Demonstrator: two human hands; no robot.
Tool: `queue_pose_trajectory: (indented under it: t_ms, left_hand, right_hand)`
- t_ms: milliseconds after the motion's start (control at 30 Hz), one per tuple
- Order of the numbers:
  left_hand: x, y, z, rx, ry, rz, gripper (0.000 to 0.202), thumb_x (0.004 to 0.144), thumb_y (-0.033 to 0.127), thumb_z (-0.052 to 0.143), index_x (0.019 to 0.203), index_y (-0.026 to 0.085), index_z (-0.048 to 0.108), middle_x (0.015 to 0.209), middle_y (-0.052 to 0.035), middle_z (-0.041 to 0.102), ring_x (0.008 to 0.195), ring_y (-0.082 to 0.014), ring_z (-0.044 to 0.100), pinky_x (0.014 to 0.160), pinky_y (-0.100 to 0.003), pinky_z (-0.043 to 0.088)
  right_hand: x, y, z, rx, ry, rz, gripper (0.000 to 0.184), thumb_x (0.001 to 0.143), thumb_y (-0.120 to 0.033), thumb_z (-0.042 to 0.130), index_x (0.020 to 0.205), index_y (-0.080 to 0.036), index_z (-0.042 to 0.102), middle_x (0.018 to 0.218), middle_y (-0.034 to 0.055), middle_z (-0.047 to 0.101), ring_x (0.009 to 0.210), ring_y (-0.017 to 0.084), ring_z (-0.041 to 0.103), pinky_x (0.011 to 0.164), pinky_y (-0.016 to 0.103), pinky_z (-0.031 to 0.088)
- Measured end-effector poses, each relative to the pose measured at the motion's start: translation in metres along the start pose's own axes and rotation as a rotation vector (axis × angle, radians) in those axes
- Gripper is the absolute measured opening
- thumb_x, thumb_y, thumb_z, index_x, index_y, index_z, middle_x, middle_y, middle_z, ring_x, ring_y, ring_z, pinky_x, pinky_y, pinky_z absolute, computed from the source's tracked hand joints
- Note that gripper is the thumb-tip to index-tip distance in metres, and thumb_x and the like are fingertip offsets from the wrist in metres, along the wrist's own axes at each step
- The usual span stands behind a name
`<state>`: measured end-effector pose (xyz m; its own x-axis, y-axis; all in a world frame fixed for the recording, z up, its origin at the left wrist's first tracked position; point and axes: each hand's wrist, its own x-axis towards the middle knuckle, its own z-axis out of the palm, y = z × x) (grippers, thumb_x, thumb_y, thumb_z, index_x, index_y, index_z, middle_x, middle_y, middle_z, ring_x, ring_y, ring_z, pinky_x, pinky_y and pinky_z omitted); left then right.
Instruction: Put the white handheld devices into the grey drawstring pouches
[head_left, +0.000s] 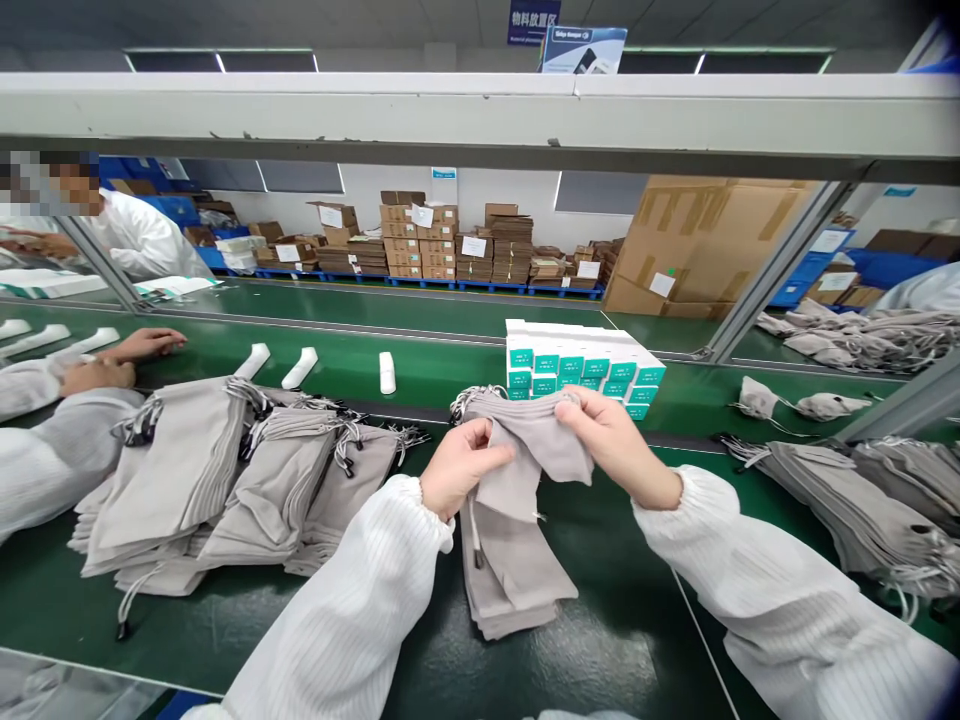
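Observation:
A soft grey drawstring pouch [514, 480] is held up between my two hands. My left hand [466, 467] pinches its left side, thumb on top. With thumb and fingers closed, my right hand [611, 440] grips the upper right edge. Below them lies a small stack of grey pouches [517, 600], a pale cord with a dark toggle hanging over it. My hands partly cover this stack's upper end. Just beyond my fingers are stacked white boxes with green labels [570, 365].
Piles of grey pouches [172, 480] lie left, and more pouches [840, 490] lie right. White rounded pieces [387, 373] rest on the green belt. A co-worker's hands [120, 360] are at far left. A metal post [780, 270] and overhead beam [450, 115] frame the bench.

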<state>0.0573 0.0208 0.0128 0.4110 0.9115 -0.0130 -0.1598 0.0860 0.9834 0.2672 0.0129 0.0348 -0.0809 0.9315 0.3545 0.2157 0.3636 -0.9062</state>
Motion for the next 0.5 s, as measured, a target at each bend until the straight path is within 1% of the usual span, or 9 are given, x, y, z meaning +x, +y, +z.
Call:
queue_pose_trajectory:
  t_ms: [67,133,167,200,267,333,367,433,500]
  left_hand:
    - [-0.001,0.007,-0.009,0.141,0.059,0.165,0.023,0.077,0.028,0.074,0.076,0.017,0.053,0.076,0.0007,0.060,0.070,-0.0136,0.058,0.066,-0.027,0.046]
    - [-0.003,0.013,-0.020,0.366,0.150,0.458,0.012,0.084,0.020,0.065,0.079,0.018,0.055,0.083,-0.0001,0.063,0.076,-0.0140,0.061,0.070,-0.028,0.048]
    - [-0.004,0.014,-0.026,0.481,0.154,0.614,0.009,0.085,0.013,0.060,0.080,0.019,0.056,0.088,-0.0011,0.066,0.082,-0.0148,0.063,0.075,-0.029,0.050]
    - [-0.006,0.012,-0.031,0.587,0.109,0.749,0.014,0.086,0.007,0.055,0.080,0.019,0.056,0.094,-0.0021,0.069,0.090,-0.0157,0.065,0.082,-0.031,0.051]
    - [-0.009,-0.002,-0.041,0.761,-0.094,0.920,0.027,0.083,-0.004,0.044,0.079,0.020,0.056,0.099,-0.0022,0.073,0.104,-0.0166,0.067,0.098,-0.035,0.049]
    - [-0.012,-0.023,-0.048,0.930,-0.281,0.957,0.033,0.082,-0.008,0.039,0.076,0.020,0.055,0.095,0.0006,0.075,0.113,-0.0153,0.066,0.113,-0.039,0.039]
    - [-0.014,-0.034,-0.051,1.024,-0.323,0.946,0.033,0.084,-0.008,0.040,0.074,0.020,0.055,0.095,0.0017,0.076,0.116,-0.0153,0.065,0.118,-0.041,0.033]
    - [-0.020,-0.050,-0.054,1.223,-0.330,0.909,0.029,0.088,-0.003,0.046,0.072,0.019,0.057,0.108,0.0004,0.074,0.127,-0.0190,0.057,0.123,-0.046,0.024]
    - [-0.029,-0.055,-0.055,1.399,-0.257,0.851,0.025,0.088,0.000,0.049,0.082,0.019,0.063,0.131,-0.0039,0.064,0.140,-0.0253,0.044,0.124,-0.052,0.020]
  right_hand:
    - [0.010,0.002,-0.014,0.093,0.120,0.074,0.035,0.086,-0.052,0.068,0.077,-0.019,0.061,0.071,-0.0009,0.057,0.065,0.014,0.053,0.060,0.026,0.045]
    - [0.023,0.004,-0.033,0.145,0.245,0.078,0.033,0.086,-0.052,0.068,0.082,-0.020,0.061,0.069,-0.0021,0.056,0.060,0.013,0.051,0.054,0.025,0.042]
    - [0.029,0.004,-0.044,0.159,0.315,0.050,0.032,0.086,-0.051,0.069,0.084,-0.020,0.061,0.069,-0.0024,0.055,0.058,0.013,0.050,0.052,0.024,0.041]
    - [0.036,0.003,-0.054,0.167,0.390,0.009,0.030,0.085,-0.049,0.070,0.083,-0.021,0.061,0.068,-0.0026,0.055,0.056,0.012,0.049,0.050,0.024,0.040]
    - [0.047,-0.002,-0.070,0.136,0.512,-0.110,0.027,0.084,-0.044,0.072,0.079,-0.021,0.060,0.068,-0.0021,0.054,0.055,0.012,0.048,0.049,0.024,0.039]
    - [0.054,-0.010,-0.076,0.030,0.559,-0.242,0.025,0.087,-0.039,0.069,0.074,-0.021,0.058,0.066,-0.0020,0.050,0.055,0.012,0.045,0.050,0.025,0.036]
    - [0.057,-0.016,-0.074,-0.042,0.562,-0.304,0.025,0.089,-0.036,0.066,0.071,-0.021,0.056,0.065,-0.0023,0.047,0.055,0.012,0.043,0.051,0.026,0.035]
    - [0.061,-0.030,-0.063,-0.188,0.544,-0.407,0.027,0.091,-0.031,0.062,0.067,-0.021,0.051,0.063,-0.0030,0.041,0.056,0.012,0.039,0.053,0.027,0.032]
    - [0.068,-0.045,-0.044,-0.301,0.501,-0.492,0.029,0.091,-0.028,0.059,0.066,-0.022,0.046,0.062,-0.0037,0.038,0.057,0.012,0.036,0.054,0.027,0.030]
